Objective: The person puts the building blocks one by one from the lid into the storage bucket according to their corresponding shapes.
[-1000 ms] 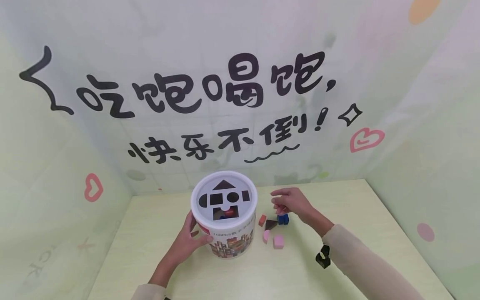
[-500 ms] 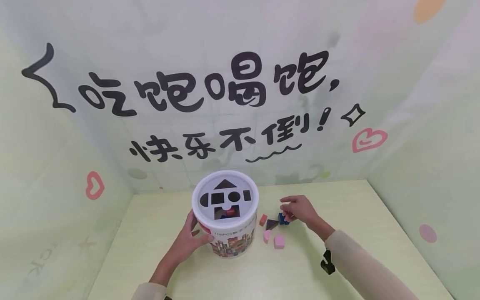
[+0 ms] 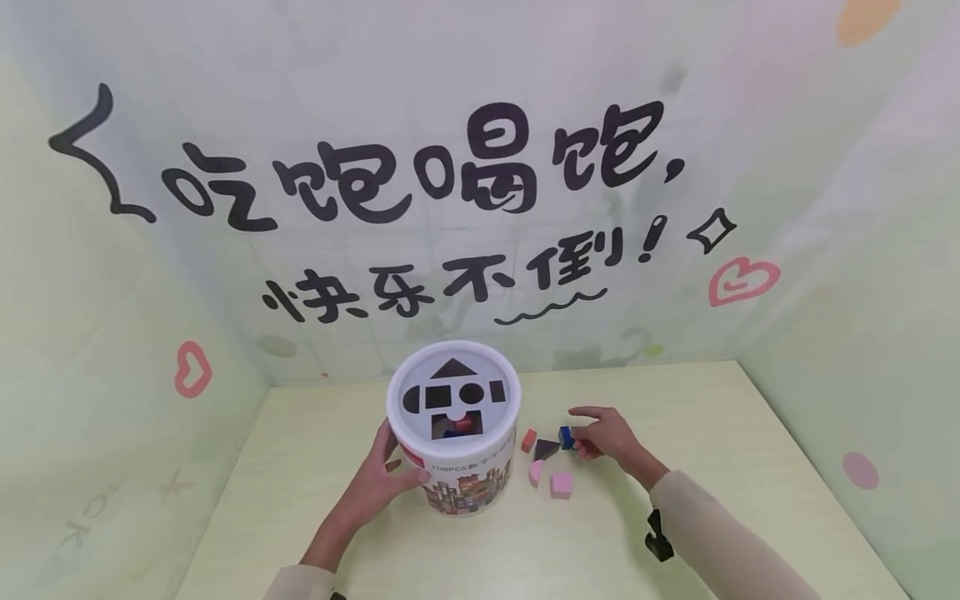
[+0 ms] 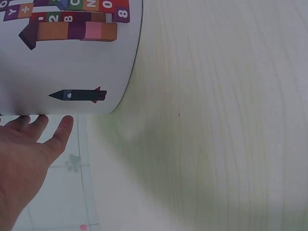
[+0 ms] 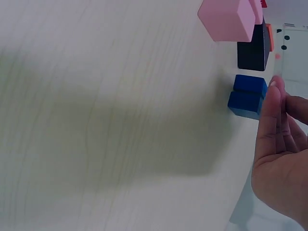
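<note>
A white bucket (image 3: pixel 468 492) printed with pictures of blocks stands upright left of the table's middle. Its lid (image 3: pixel 453 367) has shaped holes, and a red piece shows through the large opening. My left hand (image 3: pixel 372 482) holds the bucket's left side, thumb on the front wall and other fingers partly hidden behind it. My right hand (image 3: pixel 611 437) is beside two blue blocks (image 5: pixel 248 96), fingertips at their near side. Contact is hard to tell, and no block shows between the fingers. A dark triangular block (image 3: pixel 546 450) lies left of the blue ones.
An orange-red block (image 3: pixel 528 440) lies close to the bucket's right side. Nearer me are a pink half-round block (image 3: pixel 536 473) and a pink cube (image 3: pixel 561 485). Fabric walls with printed writing enclose the pale wooden table (image 3: pixel 675 400).
My right hand has moved right and down to the right side of the blue blocks, uncovering part of them. The left hand and bucket stay in place; the view shifts slightly.
</note>
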`<action>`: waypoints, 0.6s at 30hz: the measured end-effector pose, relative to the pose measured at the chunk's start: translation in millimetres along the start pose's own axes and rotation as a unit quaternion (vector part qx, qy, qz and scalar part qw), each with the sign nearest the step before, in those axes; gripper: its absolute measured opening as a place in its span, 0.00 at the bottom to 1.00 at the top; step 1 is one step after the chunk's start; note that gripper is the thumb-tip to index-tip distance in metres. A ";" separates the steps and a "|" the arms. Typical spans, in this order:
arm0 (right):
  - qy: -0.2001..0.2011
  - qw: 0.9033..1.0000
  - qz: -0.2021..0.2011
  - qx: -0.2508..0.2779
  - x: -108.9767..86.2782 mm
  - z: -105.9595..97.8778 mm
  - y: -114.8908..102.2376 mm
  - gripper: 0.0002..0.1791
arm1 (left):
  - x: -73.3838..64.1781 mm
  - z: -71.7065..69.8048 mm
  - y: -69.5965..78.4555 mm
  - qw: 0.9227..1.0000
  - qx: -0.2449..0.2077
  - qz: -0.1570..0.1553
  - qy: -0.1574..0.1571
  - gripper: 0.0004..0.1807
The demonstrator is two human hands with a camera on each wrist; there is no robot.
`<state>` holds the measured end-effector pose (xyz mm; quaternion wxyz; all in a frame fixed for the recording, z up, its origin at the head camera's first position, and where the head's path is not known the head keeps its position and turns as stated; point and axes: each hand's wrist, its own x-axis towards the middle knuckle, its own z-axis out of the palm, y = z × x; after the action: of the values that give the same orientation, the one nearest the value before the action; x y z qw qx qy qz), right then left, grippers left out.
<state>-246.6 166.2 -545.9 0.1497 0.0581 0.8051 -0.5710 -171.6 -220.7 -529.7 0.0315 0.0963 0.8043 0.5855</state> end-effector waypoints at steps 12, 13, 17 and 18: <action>-0.001 1.000 0.011 -0.016 4.0 3.6 19.2 0.26 | -0.6 0.6 2.2 1.000 0.004 -0.002 0.000 0.56; 0.000 1.000 0.013 -0.020 3.9 4.4 19.9 0.26 | -0.6 0.7 2.2 1.000 0.004 -0.001 -0.001 0.56; 0.005 1.000 0.019 -0.019 2.2 7.6 21.7 0.25 | -0.6 1.0 2.3 1.000 0.002 0.000 -0.004 0.56; 0.006 1.000 0.020 -0.019 1.8 8.4 22.1 0.25 | -0.6 1.1 2.3 1.000 0.002 -0.001 -0.004 0.56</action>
<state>-241.0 165.7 -568.9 0.1576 0.0744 0.8155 -0.5518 -170.5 -219.1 -527.9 0.0354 0.0981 0.8052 0.5838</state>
